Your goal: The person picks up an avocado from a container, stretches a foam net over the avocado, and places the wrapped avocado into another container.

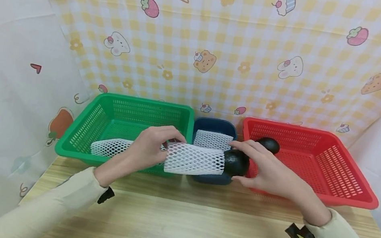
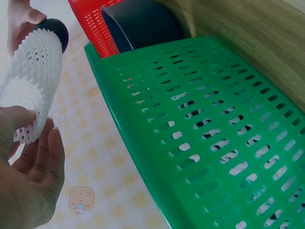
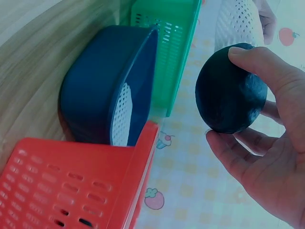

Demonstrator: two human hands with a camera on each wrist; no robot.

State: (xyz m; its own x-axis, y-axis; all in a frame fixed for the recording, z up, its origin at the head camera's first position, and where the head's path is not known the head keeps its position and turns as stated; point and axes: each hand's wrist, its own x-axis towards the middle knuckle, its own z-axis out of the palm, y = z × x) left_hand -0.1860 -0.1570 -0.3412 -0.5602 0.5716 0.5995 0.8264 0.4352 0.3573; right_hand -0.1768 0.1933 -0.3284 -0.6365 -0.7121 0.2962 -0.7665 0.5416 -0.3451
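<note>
A white foam net sleeve (image 1: 195,160) is stretched between the hands, above the blue bin. My left hand (image 1: 150,146) pinches its left end, thumb and fingers on the mesh in the left wrist view. At the sleeve's right end sits a dark avocado-like fruit (image 1: 236,163), its left part inside the mesh. My right hand (image 1: 271,171) grips that fruit, thumb on one side and fingers on the other, as the right wrist view shows of the fruit (image 3: 231,90).
The green basket (image 1: 148,104) at left holds a netted item (image 1: 109,147). In the blue bin (image 1: 208,177) lies another white net (image 1: 213,140). The red basket (image 1: 359,195) at right holds a dark fruit (image 1: 269,145). A wooden table (image 1: 179,227) lies in front.
</note>
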